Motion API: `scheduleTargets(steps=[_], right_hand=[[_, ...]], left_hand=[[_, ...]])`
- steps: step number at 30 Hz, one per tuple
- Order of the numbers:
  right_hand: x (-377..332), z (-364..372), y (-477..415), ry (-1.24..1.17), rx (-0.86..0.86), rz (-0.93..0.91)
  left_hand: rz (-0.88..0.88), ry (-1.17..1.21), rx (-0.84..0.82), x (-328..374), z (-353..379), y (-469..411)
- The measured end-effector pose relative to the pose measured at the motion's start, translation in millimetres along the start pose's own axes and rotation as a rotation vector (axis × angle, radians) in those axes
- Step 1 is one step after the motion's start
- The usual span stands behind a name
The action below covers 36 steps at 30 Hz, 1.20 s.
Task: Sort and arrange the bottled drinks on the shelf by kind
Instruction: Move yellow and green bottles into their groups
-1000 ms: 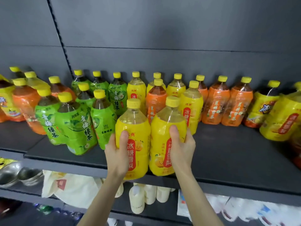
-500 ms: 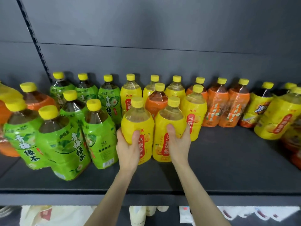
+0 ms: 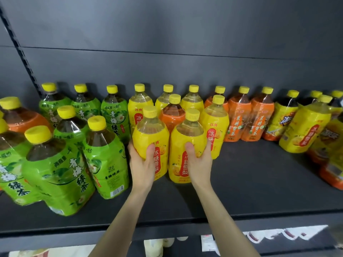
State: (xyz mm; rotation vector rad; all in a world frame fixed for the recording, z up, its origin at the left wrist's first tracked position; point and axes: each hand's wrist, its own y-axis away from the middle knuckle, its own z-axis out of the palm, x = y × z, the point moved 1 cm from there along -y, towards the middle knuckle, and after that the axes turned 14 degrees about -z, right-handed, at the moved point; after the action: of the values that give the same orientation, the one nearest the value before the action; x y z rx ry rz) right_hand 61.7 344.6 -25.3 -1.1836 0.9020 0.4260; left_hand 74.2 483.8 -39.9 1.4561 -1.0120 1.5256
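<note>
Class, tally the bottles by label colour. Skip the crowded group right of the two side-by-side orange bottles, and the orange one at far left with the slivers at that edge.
green-label bottles: 7, one cut by the left edge
yellow-label bottles: 6
orange-label bottles: 4
Total: 17

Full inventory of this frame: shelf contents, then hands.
green-label bottles: at least seven, green, shelf left.
left front yellow bottle: one, yellow, centre front.
right front yellow bottle: one, yellow, beside it.
other yellow-label bottles: about five, yellow, centre back, one far right.
orange-label bottles: at least five, orange, mostly right of centre.
dark-drink bottles: several, yellow labels, right end.
shelf: one, dark grey.
white packs: several, white, lower shelf.
left hand: grips left front yellow bottle.
right hand: grips right front yellow bottle.
</note>
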Motion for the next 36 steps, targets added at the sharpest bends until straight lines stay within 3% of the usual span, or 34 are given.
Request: scheduleTargets(steps=[5, 10, 15, 25, 30, 36], right_hand=[[-5.7, -4.8, 16.7, 0.1, -0.077, 0.067], [-5.6, -35.9, 48.9, 0.328, -0.213, 0.112], [-27.4, -73.7, 42.5, 0.577, -0.122, 0.027], [-60.0, -176.8, 5.9, 0.666, 0.014, -0.12], [-57.2, -252.2, -18.7, 0.648, 0.007, -0.127], [-39.0, -321.5, -46.1, 0.634, -0.055, -0.111]], left_hand=[[0.032, -0.124, -0.068, -1.9, -8.9, 22.2], [0.115, -0.23, -0.018, -16.7, -25.5, 62.3], [0.284, -0.235, -0.081, -8.5, -12.2, 87.4], [0.386, -0.24, -0.311, 25.8, 95.7, 121.7], [0.412, -0.223, -0.272, 25.5, 169.1, 149.3], [0.324, -0.22, -0.251, 15.0, 235.0, 173.7]])
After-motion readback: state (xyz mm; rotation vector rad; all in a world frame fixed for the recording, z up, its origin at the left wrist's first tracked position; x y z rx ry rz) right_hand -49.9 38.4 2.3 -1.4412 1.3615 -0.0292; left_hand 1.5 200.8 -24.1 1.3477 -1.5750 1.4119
